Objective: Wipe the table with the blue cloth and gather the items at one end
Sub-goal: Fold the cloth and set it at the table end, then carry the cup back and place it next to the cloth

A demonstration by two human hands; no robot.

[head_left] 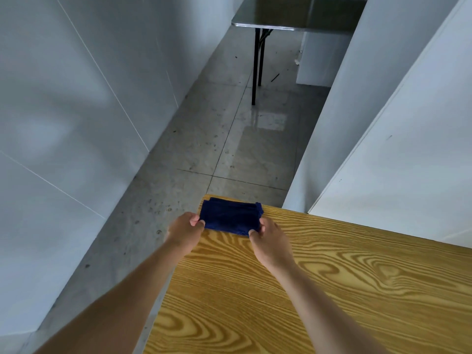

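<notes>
Wood-grain table nearest, bare except folded blue cloth at far left corner. Beyond: grey floor, dark table, white panels either side. Left hand and right hand, 2 arms outstretched, fingers pinching cloth's near corners.
</notes>
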